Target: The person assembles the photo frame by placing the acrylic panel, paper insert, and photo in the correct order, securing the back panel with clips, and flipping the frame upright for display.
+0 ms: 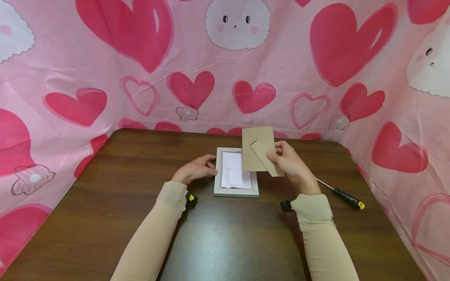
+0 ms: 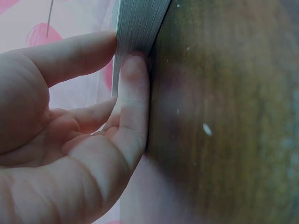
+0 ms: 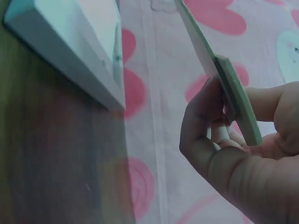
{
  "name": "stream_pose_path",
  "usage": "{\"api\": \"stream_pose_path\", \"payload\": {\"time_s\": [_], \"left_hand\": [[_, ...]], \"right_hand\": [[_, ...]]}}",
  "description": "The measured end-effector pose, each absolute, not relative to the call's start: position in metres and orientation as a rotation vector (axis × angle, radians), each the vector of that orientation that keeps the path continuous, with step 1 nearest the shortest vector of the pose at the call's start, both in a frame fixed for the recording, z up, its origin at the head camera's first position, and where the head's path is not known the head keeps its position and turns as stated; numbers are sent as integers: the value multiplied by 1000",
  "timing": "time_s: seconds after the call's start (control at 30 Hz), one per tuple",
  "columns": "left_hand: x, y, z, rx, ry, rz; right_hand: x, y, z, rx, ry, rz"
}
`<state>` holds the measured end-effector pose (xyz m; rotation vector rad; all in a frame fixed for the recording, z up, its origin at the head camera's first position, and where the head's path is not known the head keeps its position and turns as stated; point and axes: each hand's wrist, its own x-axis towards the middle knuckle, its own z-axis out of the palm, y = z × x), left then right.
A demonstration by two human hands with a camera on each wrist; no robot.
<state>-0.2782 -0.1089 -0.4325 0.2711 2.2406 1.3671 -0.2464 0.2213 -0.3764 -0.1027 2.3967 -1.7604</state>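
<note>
A light grey-white picture frame (image 1: 236, 192) lies on the table, with a white sheet of paper (image 1: 233, 171) in its recess. My left hand (image 1: 197, 168) is at the frame's left side. In the left wrist view, the fingertips (image 2: 134, 74) touch the frame's side edge (image 2: 139, 28), not wrapped round it. My right hand (image 1: 291, 162) pinches a tan backing board (image 1: 254, 134) with an easel stand flap (image 1: 263, 154) between thumb and fingers. The board is held raised, tilted, over the frame's right part and hides it. In the right wrist view the board (image 3: 198, 39) is apart from the frame (image 3: 70, 56).
A screwdriver (image 1: 348, 198) with a black and yellow handle lies on the brown wooden table (image 1: 218, 246), to the right of my right hand. Pink heart-patterned cloth (image 1: 225, 62) hangs behind the table and at both sides.
</note>
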Motion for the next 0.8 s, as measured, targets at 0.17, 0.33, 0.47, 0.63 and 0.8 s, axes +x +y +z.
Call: {"api": "stream_pose_path", "payload": {"time_s": [0.17,0.33,0.47,0.63,0.8], "left_hand": [[-278,-108,-432,271,2234,1370],[-279,-107,-431,280,2232,1374],[-280,-107,-432,291,2234,1374],[-280,-108,-432,292,2236,1374],[-279,-108,-431,281,2236,1367]], "right_hand": [[-245,201,-386,-133,2337,-1787],[-242,189,-393,-140,2306,-1793],[-241,183,-398,-126,2299,-1779],[-242,176,-406,-122,2297,-1755],[-242,172,-412,-127,2309,-1724]]}}
